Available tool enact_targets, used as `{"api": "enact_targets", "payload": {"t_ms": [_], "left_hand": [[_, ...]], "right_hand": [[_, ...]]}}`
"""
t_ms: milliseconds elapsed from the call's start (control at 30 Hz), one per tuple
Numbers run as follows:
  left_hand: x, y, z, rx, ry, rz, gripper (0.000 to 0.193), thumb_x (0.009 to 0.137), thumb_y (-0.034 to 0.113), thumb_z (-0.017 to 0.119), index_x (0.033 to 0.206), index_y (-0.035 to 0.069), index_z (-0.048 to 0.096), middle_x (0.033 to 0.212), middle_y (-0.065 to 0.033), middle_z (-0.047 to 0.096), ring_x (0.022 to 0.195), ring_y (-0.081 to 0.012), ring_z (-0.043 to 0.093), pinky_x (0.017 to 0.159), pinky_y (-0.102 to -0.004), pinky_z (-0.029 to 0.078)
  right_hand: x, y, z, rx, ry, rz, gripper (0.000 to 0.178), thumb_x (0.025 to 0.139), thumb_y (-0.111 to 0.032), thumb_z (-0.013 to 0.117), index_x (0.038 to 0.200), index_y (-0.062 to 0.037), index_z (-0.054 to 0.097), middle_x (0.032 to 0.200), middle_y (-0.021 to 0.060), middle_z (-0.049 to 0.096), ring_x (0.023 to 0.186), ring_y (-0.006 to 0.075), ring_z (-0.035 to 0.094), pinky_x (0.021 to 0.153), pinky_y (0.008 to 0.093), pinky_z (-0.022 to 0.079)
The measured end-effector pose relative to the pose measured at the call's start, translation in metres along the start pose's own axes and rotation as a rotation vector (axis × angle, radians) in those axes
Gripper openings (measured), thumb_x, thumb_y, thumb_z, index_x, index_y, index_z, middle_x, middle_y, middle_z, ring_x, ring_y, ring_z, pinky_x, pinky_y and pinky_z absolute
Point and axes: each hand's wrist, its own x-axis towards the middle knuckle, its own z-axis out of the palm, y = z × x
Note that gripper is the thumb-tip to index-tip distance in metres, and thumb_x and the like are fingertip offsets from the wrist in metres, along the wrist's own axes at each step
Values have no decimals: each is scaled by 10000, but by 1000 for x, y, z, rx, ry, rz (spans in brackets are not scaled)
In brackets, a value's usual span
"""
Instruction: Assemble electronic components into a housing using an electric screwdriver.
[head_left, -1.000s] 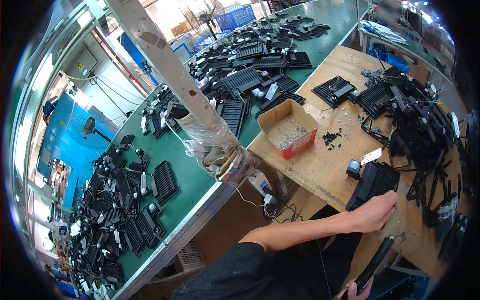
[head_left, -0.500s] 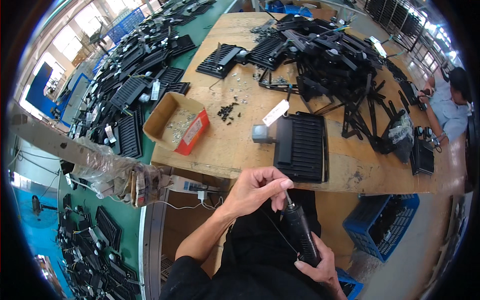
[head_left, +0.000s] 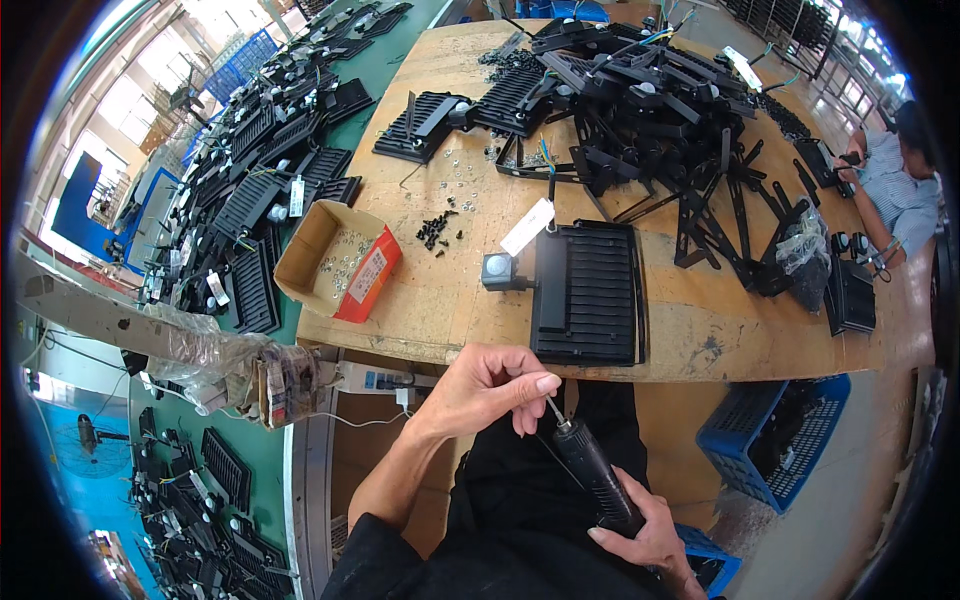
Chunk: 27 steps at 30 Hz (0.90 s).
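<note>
My right hand (head_left: 648, 530) is wrapped round the body of a black electric screwdriver (head_left: 590, 465), which tilts up and to the left over my lap. Thumb and fingers of my left hand (head_left: 488, 392) are pinched together at the tip of its thin metal bit; anything small between them is hidden. Just beyond, at the table's near edge, lies a black finned floodlight (head_left: 600, 290) with a grey sensor (head_left: 497, 270) on its left side and a white tag (head_left: 527, 227).
Left on the wooden table (head_left: 450, 320) stands an open red-and-brown box (head_left: 368, 275) of small metal parts, beside loose black screws (head_left: 435, 230). Black brackets (head_left: 720, 210) pile up at right. A blue crate (head_left: 740, 440) sits below; a co-worker (head_left: 890, 190) is at far right.
My left hand and the screwdriver's tip have shifted slightly left and down, still together. The view has moved a little; the floodlight lies as before.
</note>
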Motion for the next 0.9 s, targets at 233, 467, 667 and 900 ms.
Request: {"api": "enact_targets", "payload": {"t_ms": [233,467,667,900], "left_hand": [[2,-3,-3,101,-93,12,199,1044,147,684,971,-35,719,772,-83,730,643,-130,708,572,-266,576],[12,-3,-39,820,586,428,197,1026,108,673,1137,-40,741,843,-104,742,705,-169,702,651,-304,562],[66,8,-125,1184,767,597,151,980,72,670,1071,14,776,961,-154,728,844,-308,715,753,-386,564],[139,21,-151,1558,628,602,164,930,75,676,1046,13,774,1040,-159,713,1036,-360,656,916,-448,531]], "right_hand": [[1,31,6,599,-195,140,882,848,-159,858,1568,59,397,1002,110,716,731,123,674,707,266,558],[13,28,11,421,107,-5,892,836,-117,804,1568,94,342,840,99,670,625,107,626,562,247,512],[15,33,2,439,158,-22,881,856,-86,797,1581,94,329,866,88,667,634,94,622,563,249,513],[17,30,7,445,194,-15,897,841,-140,809,1561,110,336,815,100,661,586,104,615,525,247,501]]}}
